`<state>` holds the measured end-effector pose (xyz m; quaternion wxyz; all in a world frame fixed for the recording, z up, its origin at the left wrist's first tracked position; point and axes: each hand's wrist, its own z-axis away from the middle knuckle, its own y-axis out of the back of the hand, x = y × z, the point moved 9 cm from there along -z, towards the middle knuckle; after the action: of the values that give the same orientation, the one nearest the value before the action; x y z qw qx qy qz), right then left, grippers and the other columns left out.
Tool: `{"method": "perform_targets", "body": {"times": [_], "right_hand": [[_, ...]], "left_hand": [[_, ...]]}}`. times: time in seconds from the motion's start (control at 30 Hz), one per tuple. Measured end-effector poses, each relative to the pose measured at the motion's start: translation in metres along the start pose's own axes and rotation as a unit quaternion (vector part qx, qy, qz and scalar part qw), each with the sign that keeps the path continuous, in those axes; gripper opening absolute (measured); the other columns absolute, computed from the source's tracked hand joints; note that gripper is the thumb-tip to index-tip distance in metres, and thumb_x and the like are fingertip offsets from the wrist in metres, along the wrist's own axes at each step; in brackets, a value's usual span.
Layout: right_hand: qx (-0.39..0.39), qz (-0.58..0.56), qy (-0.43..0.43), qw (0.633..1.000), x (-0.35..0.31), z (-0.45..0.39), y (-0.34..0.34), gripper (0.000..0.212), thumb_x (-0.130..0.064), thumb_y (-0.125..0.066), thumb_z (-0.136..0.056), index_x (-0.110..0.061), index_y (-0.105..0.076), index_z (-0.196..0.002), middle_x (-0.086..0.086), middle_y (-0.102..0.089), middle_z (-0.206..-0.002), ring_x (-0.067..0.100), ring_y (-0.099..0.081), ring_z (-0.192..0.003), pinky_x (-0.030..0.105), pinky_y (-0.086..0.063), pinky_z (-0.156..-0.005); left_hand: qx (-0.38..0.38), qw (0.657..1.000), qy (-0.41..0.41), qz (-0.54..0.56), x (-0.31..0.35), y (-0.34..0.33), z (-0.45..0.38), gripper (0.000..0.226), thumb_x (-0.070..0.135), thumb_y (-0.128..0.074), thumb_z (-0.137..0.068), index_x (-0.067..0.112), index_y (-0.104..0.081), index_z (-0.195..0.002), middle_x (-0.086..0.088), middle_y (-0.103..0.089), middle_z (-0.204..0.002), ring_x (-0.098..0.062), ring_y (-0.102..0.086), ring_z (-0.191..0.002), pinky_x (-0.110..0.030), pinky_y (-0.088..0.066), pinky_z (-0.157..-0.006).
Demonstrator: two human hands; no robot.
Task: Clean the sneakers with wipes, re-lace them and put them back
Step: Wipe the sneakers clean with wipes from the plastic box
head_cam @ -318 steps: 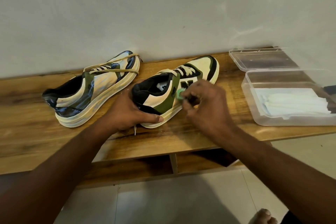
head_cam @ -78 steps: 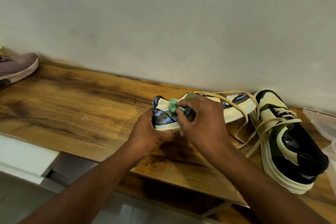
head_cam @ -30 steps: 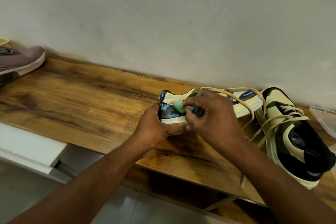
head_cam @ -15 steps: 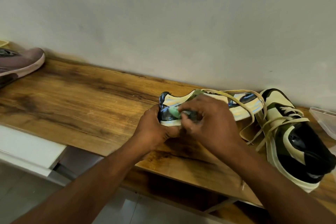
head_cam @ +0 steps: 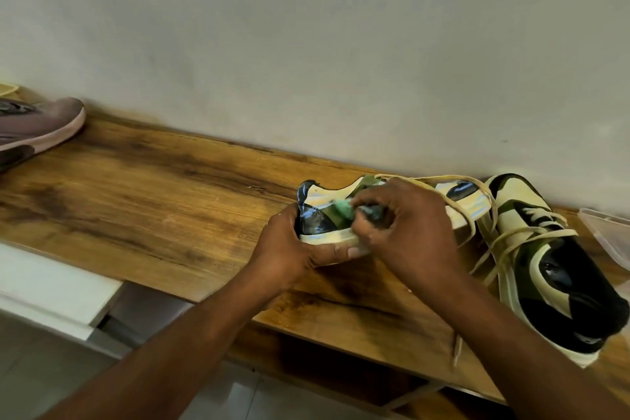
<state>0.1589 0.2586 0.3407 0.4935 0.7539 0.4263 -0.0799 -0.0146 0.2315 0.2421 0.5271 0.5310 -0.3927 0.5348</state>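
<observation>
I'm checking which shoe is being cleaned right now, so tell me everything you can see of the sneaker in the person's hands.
The sneaker lies on its side on the wooden shelf, heel toward the left. It is cream with olive and glossy dark panels and a thick cream sole. Its tan laces hang loose toward the other sneaker. The left hand grips the heel and sole; the right hand presses a green wipe against its side, hiding the middle.

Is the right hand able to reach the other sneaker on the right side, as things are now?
Probably yes. The other sneaker lies close beside the right hand on the wooden shelf, with only loose laces between. But the hand is holding the green wipe, so it must free its fingers first.
</observation>
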Motion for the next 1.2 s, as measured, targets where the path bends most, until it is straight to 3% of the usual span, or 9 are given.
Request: {"method": "perform_targets", "body": {"times": [0.13,0.3,0.53,0.67,0.77,0.97,1.07,1.13,1.2], "right_hand": [[0.032,-0.005,-0.022,0.999,0.010,-0.001,0.010,0.018,-0.021,-0.080,-0.081,-0.028,-0.083,-0.098,-0.008,-0.076,-0.092,0.008,-0.068,-0.079,0.039,-0.060,-0.071],[-0.053,-0.016,0.059,0.997,-0.035,0.016,-0.028,0.022,-0.023,-0.079,-0.086,-0.029,-0.082,-0.107,-0.009,-0.069,-0.093,0.012,-0.065,-0.080,0.038,-0.058,-0.063],[0.072,-0.007,-0.029,0.997,0.005,-0.002,0.014,0.020,-0.015,-0.081,-0.081,-0.023,-0.083,-0.099,-0.006,-0.074,-0.092,0.010,-0.067,-0.078,0.040,-0.059,-0.072],[0.042,-0.018,-0.003,0.999,-0.018,0.008,-0.005,0.019,-0.015,-0.080,-0.084,-0.023,-0.082,-0.102,-0.007,-0.074,-0.094,0.007,-0.066,-0.079,0.037,-0.060,-0.070],[-0.011,0.024,0.057,0.998,-0.047,0.019,-0.029,0.018,-0.019,-0.079,-0.086,-0.023,-0.081,-0.103,-0.004,-0.069,-0.093,0.015,-0.065,-0.078,0.037,-0.057,-0.063],[0.074,0.012,-0.027,0.997,-0.009,0.003,0.005,0.018,-0.017,-0.079,-0.082,-0.024,-0.082,-0.098,-0.006,-0.072,-0.091,0.013,-0.066,-0.079,0.040,-0.058,-0.070],[0.106,0.008,-0.062,0.992,0.002,0.003,0.016,0.018,-0.015,-0.080,-0.081,-0.023,-0.082,-0.096,-0.007,-0.075,-0.092,0.007,-0.066,-0.080,0.038,-0.058,-0.075],[0.093,-0.008,-0.037,0.995,-0.013,0.009,0.006,0.017,-0.014,-0.080,-0.083,-0.021,-0.082,-0.098,-0.006,-0.075,-0.093,0.008,-0.067,-0.080,0.037,-0.059,-0.073],[0.056,0.003,0.006,0.998,-0.035,0.016,-0.013,0.018,-0.017,-0.081,-0.084,-0.021,-0.081,-0.102,-0.005,-0.073,-0.094,0.012,-0.067,-0.079,0.034,-0.058,-0.066]], "left_hand": [[-0.001,1.000,0.005,0.009,0.002,-0.003,0.002,0.085,0.027,-0.104,-0.049,0.020,-0.068,-0.126,0.007,-0.080,-0.111,-0.014,-0.077,-0.103,-0.039,-0.063,-0.091],[0.032,0.998,0.003,-0.048,-0.003,0.004,-0.003,0.055,0.010,-0.092,-0.071,0.021,-0.069,-0.119,0.005,-0.080,-0.103,-0.016,-0.077,-0.097,-0.040,-0.064,-0.084],[0.011,1.000,-0.004,-0.003,0.002,-0.003,0.004,0.087,0.030,-0.106,-0.048,0.023,-0.068,-0.126,0.007,-0.080,-0.111,-0.014,-0.077,-0.103,-0.039,-0.063,-0.090],[0.051,0.997,-0.013,-0.062,0.005,-0.001,0.006,0.061,0.017,-0.100,-0.064,0.025,-0.069,-0.116,0.009,-0.080,-0.102,-0.009,-0.076,-0.094,-0.026,-0.061,-0.079],[0.091,0.986,-0.033,-0.135,0.010,0.003,0.008,0.034,0.006,-0.078,-0.087,0.028,-0.068,-0.111,0.006,-0.077,-0.097,-0.010,-0.074,-0.091,-0.025,-0.058,-0.075],[0.061,0.996,-0.033,-0.057,0.007,-0.004,0.009,0.070,0.025,-0.104,-0.058,0.030,-0.068,-0.118,0.012,-0.079,-0.105,-0.005,-0.075,-0.096,-0.034,-0.063,-0.086],[0.049,0.998,-0.031,-0.037,0.006,-0.010,0.012,0.083,0.035,-0.107,-0.049,0.030,-0.068,-0.122,0.014,-0.079,-0.108,-0.003,-0.075,-0.099,-0.027,-0.061,-0.085],[0.066,0.996,-0.024,-0.055,0.008,-0.013,0.016,0.067,0.030,-0.101,-0.059,0.031,-0.069,-0.117,0.013,-0.079,-0.103,-0.001,-0.074,-0.094,-0.015,-0.057,-0.076],[0.110,0.991,-0.008,-0.079,0.009,-0.010,0.018,0.030,0.014,-0.083,-0.086,0.027,-0.069,-0.109,0.008,-0.077,-0.094,-0.001,-0.072,-0.085,-0.007,-0.049,-0.061]]}}
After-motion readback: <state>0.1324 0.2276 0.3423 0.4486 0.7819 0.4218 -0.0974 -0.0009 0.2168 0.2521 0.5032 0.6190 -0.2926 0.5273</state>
